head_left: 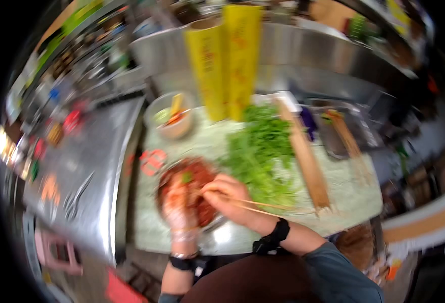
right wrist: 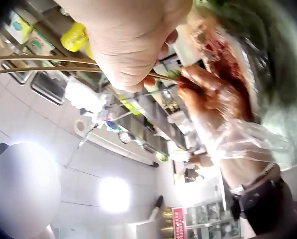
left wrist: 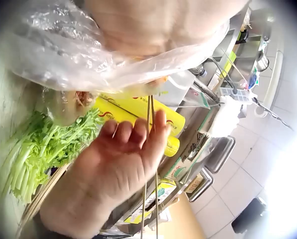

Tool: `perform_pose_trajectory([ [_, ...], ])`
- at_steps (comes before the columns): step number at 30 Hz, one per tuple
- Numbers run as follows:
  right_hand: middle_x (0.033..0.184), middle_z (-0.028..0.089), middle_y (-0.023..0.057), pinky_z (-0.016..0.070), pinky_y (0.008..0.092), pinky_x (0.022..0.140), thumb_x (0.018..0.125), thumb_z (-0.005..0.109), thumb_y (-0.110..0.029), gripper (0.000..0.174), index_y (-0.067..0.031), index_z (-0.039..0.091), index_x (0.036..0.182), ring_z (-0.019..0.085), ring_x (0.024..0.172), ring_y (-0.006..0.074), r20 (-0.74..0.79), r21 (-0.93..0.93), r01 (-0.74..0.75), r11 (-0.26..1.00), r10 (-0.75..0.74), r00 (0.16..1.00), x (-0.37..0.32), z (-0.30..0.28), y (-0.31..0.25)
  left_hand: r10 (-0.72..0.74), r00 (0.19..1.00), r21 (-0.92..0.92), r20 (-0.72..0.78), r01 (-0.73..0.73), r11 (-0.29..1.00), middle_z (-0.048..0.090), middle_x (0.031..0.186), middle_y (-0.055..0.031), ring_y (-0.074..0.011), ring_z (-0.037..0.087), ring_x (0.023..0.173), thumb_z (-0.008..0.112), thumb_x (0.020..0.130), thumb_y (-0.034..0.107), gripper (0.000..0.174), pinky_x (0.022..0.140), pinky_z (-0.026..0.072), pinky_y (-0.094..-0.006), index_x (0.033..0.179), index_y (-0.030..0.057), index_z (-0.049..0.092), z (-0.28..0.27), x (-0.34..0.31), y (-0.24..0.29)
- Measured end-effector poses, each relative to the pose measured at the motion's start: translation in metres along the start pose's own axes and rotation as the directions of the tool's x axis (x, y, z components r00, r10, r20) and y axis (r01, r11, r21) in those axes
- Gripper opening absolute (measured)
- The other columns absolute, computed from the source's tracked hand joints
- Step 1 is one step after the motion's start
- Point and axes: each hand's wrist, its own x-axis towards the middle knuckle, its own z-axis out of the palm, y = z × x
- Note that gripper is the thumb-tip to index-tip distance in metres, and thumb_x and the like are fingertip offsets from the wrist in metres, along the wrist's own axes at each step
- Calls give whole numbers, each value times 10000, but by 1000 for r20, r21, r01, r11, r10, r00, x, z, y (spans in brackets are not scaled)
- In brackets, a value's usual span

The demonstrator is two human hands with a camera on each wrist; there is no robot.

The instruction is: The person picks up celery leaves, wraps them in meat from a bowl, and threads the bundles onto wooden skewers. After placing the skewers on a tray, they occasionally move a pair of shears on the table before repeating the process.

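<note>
Over a metal bowl (head_left: 160, 188) of red, sauced meat (head_left: 202, 173), my left hand (head_left: 179, 208) wears a clear plastic glove smeared with red. Its fingers are curled round a red, sauced piece (right wrist: 184, 83) with a bit of green (right wrist: 174, 73) at its end. My bare right hand (head_left: 227, 196) grips two thin bamboo skewers (right wrist: 43, 60) between thumb and fingers. Their front ends meet the piece at the left fingertips, and their long back ends stick out past the right wrist. How deep the skewers go in, I cannot tell.
Leafy green stalks (head_left: 263, 146) lie right of the bowl, beside a long bundle of skewers (head_left: 303, 156). Farther right, filled skewers (head_left: 347, 132) rest on a metal tray (head_left: 328, 144). Behind stand a tub (head_left: 171, 132) of cut vegetables and two tall yellow rolls (head_left: 207, 70). Tongs (head_left: 78, 197) lie on the left counter.
</note>
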Motion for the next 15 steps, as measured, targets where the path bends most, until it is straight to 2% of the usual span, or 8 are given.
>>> perform_pose_trajectory([
  [1, 888, 609, 76, 475, 294, 623, 899, 580, -155, 167, -7, 639, 947, 579, 752, 152, 21, 135, -104, 985, 102, 995, -5, -17, -7, -49, 997, -36, -58, 47, 998, 588, 1178, -130, -245, 625, 978, 588, 906, 102, 292, 813, 564, -354, 1172, -12, 555, 2, 3, 6],
  [2, 885, 616, 80, 481, 287, 639, 912, 560, -158, 178, -4, 635, 960, 582, 745, 150, 9, 259, -213, 942, 219, 976, -14, -38, -8, -12, 995, -84, -98, 4, 996, 532, 1266, -131, -254, 587, 1054, 571, 915, 106, 327, 881, 535, -383, 1226, 11, 535, 5, 4, 6],
  [4, 879, 630, 88, 494, 273, 672, 937, 521, -163, 203, 3, 628, 987, 590, 732, 144, 71, 532, -376, 759, 402, 913, -28, -71, -7, 20, 999, -6, -24, -20, 1000, 475, 1340, -122, -279, 524, 1145, 567, 924, 179, 468, 935, 477, -417, 1355, 59, 430, 7, 2, 6],
  [6, 928, 647, 89, 513, 253, 661, 962, 504, -201, 236, -5, 613, 1034, 622, 829, 138, -63, 552, -330, 766, 433, 899, -48, -109, -3, 21, 1000, 49, 5, -21, 999, 432, 1378, -122, -277, 510, 1167, 568, 925, 206, 539, 941, 461, -405, 1410, 92, 362, 14, -5, 16],
  [7, 944, 648, 97, 515, 253, 681, 968, 493, -208, 250, -1, 597, 1062, 627, 833, 147, -207, 613, -245, 751, 452, 868, -58, -127, 1, 30, 999, 71, 41, -32, 997, 402, 1401, -121, -273, 506, 1175, 564, 926, 202, 555, 944, 457, -390, 1424, 107, 338, 10, -5, 16],
  [10, 1019, 636, 110, 509, 273, 750, 984, 459, -230, 301, 2, 537, 1160, 623, 876, 166, -597, 600, 20, 800, 431, 676, -82, -192, 25, 86, 993, 213, 81, -102, 972, 431, 1376, -129, -267, 533, 1143, 553, 929, 194, 576, 920, 474, -363, 1436, 82, 303, 2, -9, 21],
  [12, 1100, 607, 123, 500, 285, 796, 990, 447, -234, 324, -1, 500, 1209, 604, 960, 175, -703, 463, 77, 883, 313, 639, -85, -245, 42, 156, 984, 289, 82, -173, 942, 502, 1292, -133, -238, 577, 1054, 540, 941, 188, 536, 851, 502, -319, 1416, 46, 335, 7, -12, 24],
  [15, 1163, 579, 129, 486, 301, 831, 991, 445, -263, 360, -2, 473, 1238, 577, 1040, 192, -813, 481, 141, 866, 380, 442, -75, -298, 79, 89, 990, 302, 108, -118, 946, 532, 1218, -120, -190, 583, 978, 545, 940, 168, 500, 771, 500, -272, 1394, 41, 378, -14, -7, 17],
])
